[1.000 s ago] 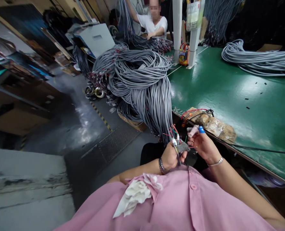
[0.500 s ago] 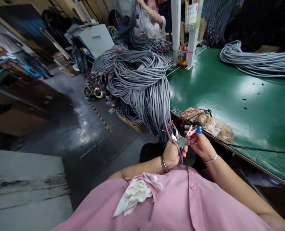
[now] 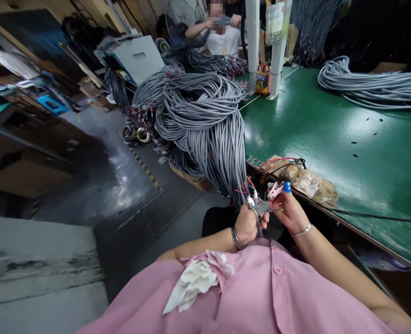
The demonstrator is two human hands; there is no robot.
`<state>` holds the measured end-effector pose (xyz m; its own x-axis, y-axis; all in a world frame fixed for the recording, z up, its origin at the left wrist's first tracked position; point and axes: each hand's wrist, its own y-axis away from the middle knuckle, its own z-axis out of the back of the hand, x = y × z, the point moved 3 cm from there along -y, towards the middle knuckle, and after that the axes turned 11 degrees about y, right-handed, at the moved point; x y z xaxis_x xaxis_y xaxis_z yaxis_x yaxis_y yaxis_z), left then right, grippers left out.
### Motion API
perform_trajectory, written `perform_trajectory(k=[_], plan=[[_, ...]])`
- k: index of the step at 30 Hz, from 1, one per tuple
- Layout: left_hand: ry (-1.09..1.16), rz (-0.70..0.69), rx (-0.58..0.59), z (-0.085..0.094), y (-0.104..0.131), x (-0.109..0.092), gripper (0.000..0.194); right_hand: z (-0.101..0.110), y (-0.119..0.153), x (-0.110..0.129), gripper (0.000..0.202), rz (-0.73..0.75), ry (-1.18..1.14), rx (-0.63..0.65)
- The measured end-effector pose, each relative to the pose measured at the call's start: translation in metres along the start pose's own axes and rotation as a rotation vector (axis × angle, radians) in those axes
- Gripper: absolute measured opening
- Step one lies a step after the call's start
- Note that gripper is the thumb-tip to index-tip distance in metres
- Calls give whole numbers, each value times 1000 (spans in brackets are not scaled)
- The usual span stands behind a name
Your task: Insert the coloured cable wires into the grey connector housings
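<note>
My left hand [image 3: 248, 223] is closed round several grey cable ends [image 3: 261, 208] close to my body. Thin coloured wires [image 3: 249, 186] fan out from the stripped ends, red and green among them. Beside it, my right hand [image 3: 293, 214] pinches a small pink clip-like tool [image 3: 275, 191], whose exact kind I cannot make out. A blue finger cover [image 3: 287, 187] sits on its thumb. Fine bare wire ends [image 3: 277, 207] show between the two hands. A large bundle of grey cables [image 3: 214, 134] hangs over the table edge just beyond them.
Along the green table's [image 3: 330, 134] near edge lies a worn, taped wooden block [image 3: 307, 182] with wires on it. More coiled cables [image 3: 372, 86] rest at the back right. White posts [image 3: 253, 41] rise from the tabletop. A co-worker [image 3: 222, 39] is behind the cable pile.
My hands stay nearly in place, with the cables and pink tool still held. At the back, the co-worker's arms have shifted, and another person at the far left has moved.
</note>
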<state>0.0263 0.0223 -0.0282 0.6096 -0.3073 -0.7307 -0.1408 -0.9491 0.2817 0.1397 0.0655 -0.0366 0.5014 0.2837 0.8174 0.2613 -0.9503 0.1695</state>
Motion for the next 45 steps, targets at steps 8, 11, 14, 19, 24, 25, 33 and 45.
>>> perform_trajectory(k=[8,11,14,19,24,25,33,45], plan=[[-2,-18,31,6,11,-4,33,5,6,3,39,-86,-97,50],[3,-49,11,6,11,-7,29,5,8,4,25,-46,-14,5],[16,-58,-12,4,8,-8,26,10,10,3,29,71,163,-119],[7,-58,-57,-1,2,-8,30,16,14,7,36,288,523,-327],[-7,-67,-55,-2,0,-6,29,4,5,5,42,85,180,-123],[-11,-67,-56,-1,0,-6,29,2,4,5,40,65,125,-120],[-35,-69,-81,5,1,-6,29,-1,1,7,29,96,-9,-168],[-70,-47,-71,2,0,-4,30,-1,3,4,36,82,43,-162]])
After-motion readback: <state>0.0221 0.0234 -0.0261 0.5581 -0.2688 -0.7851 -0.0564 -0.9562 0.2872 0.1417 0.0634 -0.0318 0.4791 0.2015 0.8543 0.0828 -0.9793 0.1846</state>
